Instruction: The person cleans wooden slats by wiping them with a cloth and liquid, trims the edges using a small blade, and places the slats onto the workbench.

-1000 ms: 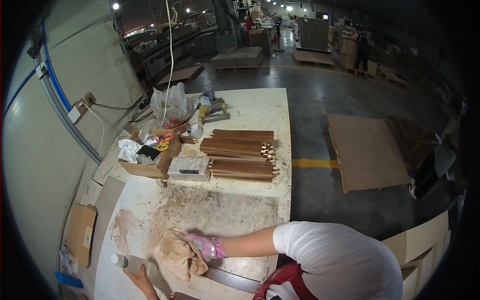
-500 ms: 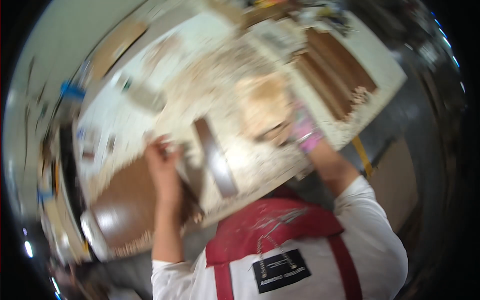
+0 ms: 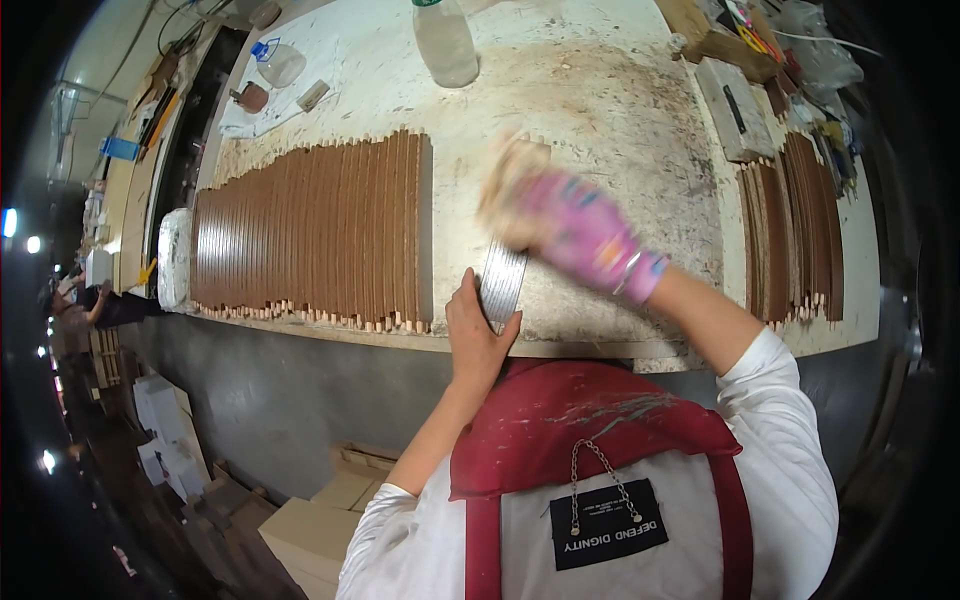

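Note:
A narrow brown wooden slat [image 3: 503, 287] with a shiny face lies lengthwise in front of me on the worktable. Bare, my left hand [image 3: 479, 335] grips its near end between the fingers at the left edge and the thumb at the right. My right hand [image 3: 588, 232], in a pink and purple glove, is closed on a wadded beige cloth [image 3: 512, 190]. That cloth lies over the far part of the slat and hides it; both cloth and glove are smeared by motion.
Many similar brown slats [image 3: 320, 230] with pale pegged ends lie side by side at left, and a smaller stack [image 3: 790, 235] at right. Behind stand a clear bottle [image 3: 445, 50] and a plastic jug [image 3: 281, 64]. A pale block [image 3: 735, 110] rests at the right; cardboard boxes [image 3: 320, 520] are below.
My left hand, formerly near the slats at left, now holds the single slat's near end. The right hand has brought the cloth from beside that slat onto it. The whole view has turned.

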Action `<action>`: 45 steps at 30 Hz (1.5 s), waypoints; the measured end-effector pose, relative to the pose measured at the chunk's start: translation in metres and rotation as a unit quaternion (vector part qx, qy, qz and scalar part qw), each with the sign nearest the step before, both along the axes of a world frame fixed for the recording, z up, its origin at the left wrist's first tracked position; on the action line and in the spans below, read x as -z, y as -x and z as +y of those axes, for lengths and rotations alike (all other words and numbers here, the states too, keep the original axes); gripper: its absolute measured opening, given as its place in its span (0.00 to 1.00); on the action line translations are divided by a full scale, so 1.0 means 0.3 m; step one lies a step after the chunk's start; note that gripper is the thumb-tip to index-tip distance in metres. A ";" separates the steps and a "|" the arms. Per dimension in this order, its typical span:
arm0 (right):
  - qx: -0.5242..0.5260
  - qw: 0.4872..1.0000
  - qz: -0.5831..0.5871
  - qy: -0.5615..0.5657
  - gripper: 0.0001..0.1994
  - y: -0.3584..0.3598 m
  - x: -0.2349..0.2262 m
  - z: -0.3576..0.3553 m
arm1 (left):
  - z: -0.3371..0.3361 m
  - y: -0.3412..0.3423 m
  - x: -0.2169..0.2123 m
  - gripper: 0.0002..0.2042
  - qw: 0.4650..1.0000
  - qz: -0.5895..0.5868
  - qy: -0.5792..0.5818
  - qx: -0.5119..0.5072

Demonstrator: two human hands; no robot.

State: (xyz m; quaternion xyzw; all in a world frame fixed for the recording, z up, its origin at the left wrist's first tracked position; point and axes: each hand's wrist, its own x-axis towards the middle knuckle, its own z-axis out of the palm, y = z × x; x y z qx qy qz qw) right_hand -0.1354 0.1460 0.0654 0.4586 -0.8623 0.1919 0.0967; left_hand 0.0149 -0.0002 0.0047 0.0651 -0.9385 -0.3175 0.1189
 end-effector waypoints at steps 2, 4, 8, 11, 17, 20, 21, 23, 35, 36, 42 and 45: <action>-0.044 0.996 -0.059 -0.043 0.21 -0.031 0.145 -0.044 | 0.003 -0.003 -0.003 0.42 0.999 0.019 -0.038 -0.012; 0.068 0.984 -0.163 0.008 0.24 0.026 0.168 -0.087 | -0.001 -0.011 0.004 0.42 0.999 0.020 -0.023 -0.012; 0.164 0.948 -0.269 -0.035 0.18 0.329 0.099 -0.032 | 0.012 -0.007 0.008 0.43 1.000 0.003 -0.013 -0.006; 0.273 0.951 0.105 -0.098 0.14 0.093 0.162 -0.124 | -0.008 0.007 0.040 0.44 1.000 -0.001 -0.011 -0.023; 0.106 0.988 -0.071 -0.088 0.12 0.359 0.066 -0.004 | -0.021 0.026 0.009 0.46 0.999 0.009 -0.037 -0.011; 0.120 0.968 -0.118 -0.186 0.14 0.183 0.116 -0.106 | -0.040 0.031 0.026 0.46 0.998 0.001 -0.048 -0.028; 0.253 0.959 0.072 -0.100 0.18 0.049 0.359 -0.086 | -0.020 0.042 0.023 0.47 0.998 0.001 -0.055 -0.014; 0.258 0.963 0.021 0.068 0.20 -0.021 0.622 -0.153 | -0.005 0.055 0.002 0.46 0.998 -0.018 -0.064 -0.016; 0.076 0.984 0.128 -0.095 0.09 0.149 0.294 -0.113 | -0.025 0.024 0.029 0.44 0.995 0.038 -0.090 -0.026; 0.058 0.982 0.165 -0.077 0.09 0.115 0.308 -0.107 | -0.030 0.012 0.033 0.45 0.998 0.044 -0.049 -0.026; 0.212 0.976 -0.038 -0.018 0.12 0.524 0.108 0.273 | -0.052 0.054 -0.066 0.32 0.903 -0.134 -0.407 -0.034; 0.232 0.959 -0.118 0.109 0.10 0.372 -0.030 0.233 | -0.086 0.030 -0.132 0.22 0.579 -0.226 -0.783 -0.029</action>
